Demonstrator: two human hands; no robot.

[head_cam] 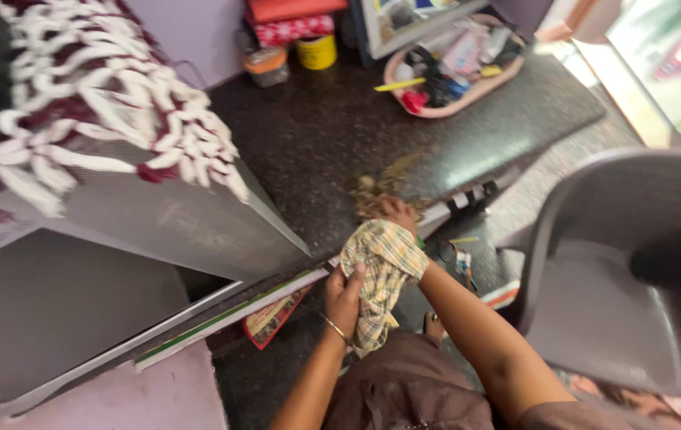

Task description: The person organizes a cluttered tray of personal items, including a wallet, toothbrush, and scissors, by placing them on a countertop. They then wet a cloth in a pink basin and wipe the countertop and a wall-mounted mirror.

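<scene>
We grip the checked cloth [378, 275] in both hands: left hand [343, 296] closed round its hanging lower part, right hand [398, 213] bunching the top, fingers wrapped tight (as if wringing it). A grey chair [635, 271] sits at three o'clock, over the dark floor [316, 135].

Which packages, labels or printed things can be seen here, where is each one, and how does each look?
Flat printed packet: on the dark floor under the long white strip, red with pictures.
Yellow tub: top centre by the wall, round.
Jar: left of the tub, clear with an orange lid.
Pink tray: top right, oval, full of small mixed items.
Checked cloth: held in both hands.
</scene>
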